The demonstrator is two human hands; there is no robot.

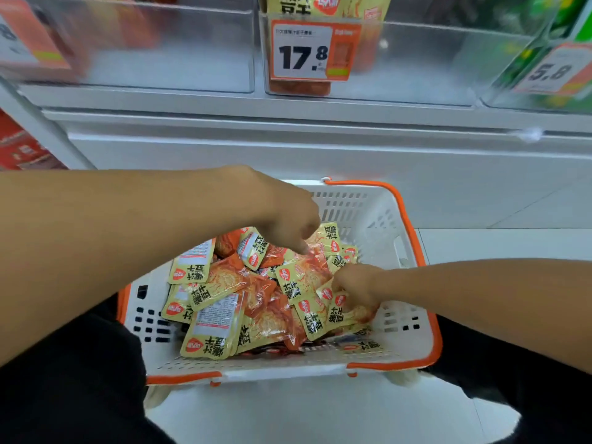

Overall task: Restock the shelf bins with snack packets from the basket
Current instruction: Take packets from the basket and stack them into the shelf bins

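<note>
A white basket with an orange rim [381, 216] sits on the floor between my knees, filled with several yellow-and-orange snack packets [224, 290]. My left hand [288, 216] reaches down into the basket's far side, fingers pointing at the packets there; whether it holds one is hidden. My right hand [355, 286] is among the packets at the right, fingers curled round a yellow packet [344, 312]. Above, a clear shelf bin [416, 59] with a 17.8 price tag [307, 51] holds a few matching packets [323, 6].
Another clear bin [144, 49] stands to the left and a bin of green packs [551, 56] with a 5.8 tag to the right. A white shelf base [288, 145] runs below the bins. Red boxes [22, 145] show at far left. White floor lies around the basket.
</note>
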